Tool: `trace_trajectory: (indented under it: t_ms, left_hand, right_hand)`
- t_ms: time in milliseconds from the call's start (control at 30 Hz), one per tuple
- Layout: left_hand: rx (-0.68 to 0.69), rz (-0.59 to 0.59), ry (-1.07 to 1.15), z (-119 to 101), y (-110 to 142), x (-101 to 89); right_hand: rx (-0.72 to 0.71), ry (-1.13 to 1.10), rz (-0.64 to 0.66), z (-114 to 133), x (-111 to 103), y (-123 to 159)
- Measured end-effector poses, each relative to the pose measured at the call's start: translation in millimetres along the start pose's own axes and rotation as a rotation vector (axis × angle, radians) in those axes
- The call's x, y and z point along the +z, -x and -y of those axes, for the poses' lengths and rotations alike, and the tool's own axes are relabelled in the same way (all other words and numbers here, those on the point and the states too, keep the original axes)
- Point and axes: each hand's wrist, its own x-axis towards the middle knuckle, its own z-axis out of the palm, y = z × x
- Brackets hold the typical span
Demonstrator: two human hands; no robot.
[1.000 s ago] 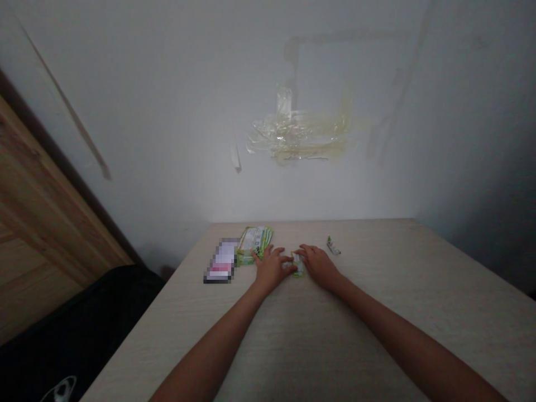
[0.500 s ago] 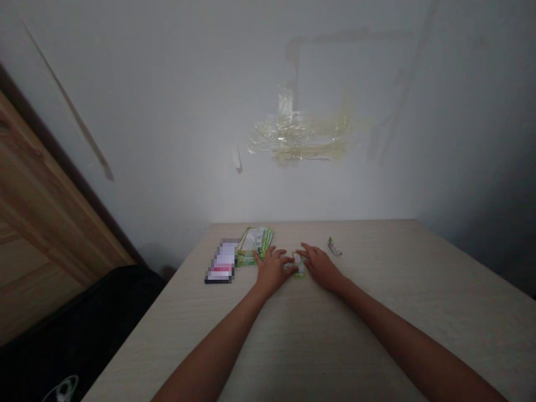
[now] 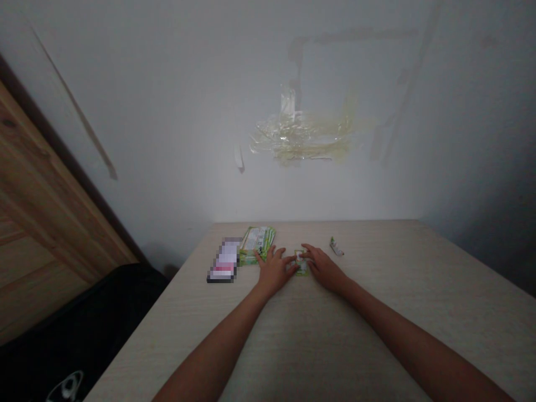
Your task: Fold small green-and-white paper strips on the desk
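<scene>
A small green-and-white printed piece [image 3: 301, 268], flat like a card or sachet, lies on the table between my hands. My left hand [image 3: 274, 273] rests to its left with fingers spread, the thumb and forefinger at its edge. The other fingers of that hand reach toward a stack of green-and-white printed packets [image 3: 256, 240], which lies just beyond. From the right, my right hand [image 3: 326, 268] touches the small piece with its fingertips, fingers stretched out. Parts of the piece are covered by fingers.
A phone [image 3: 225, 259] with a blurred screen lies left of the stack. A small crumpled wrapper [image 3: 336, 246] is on the table [image 3: 397, 290] beyond my right hand. The wall [image 3: 188, 111] bounds the table's back, and a black item [image 3: 104, 312] stands at the left.
The view has shifted slightly. Both hands stay around the small printed piece, with only small finger movements; more of the piece shows between them now.
</scene>
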Motion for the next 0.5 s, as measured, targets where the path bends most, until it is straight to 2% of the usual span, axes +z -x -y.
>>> trace_trajectory:
  t_ms: [267, 500]
  left_hand:
    - [-0.045, 0.018, -0.020, -3.6, -0.1, -8.0]
    - [-0.073, 0.022, -0.019, -2.6, -0.6, -6.9]
  right_hand:
    - [0.010, -0.040, 0.019, 0.4, -2.4, -2.6]
    - [-0.025, -0.067, 0.012, -0.4, -1.9, -1.2]
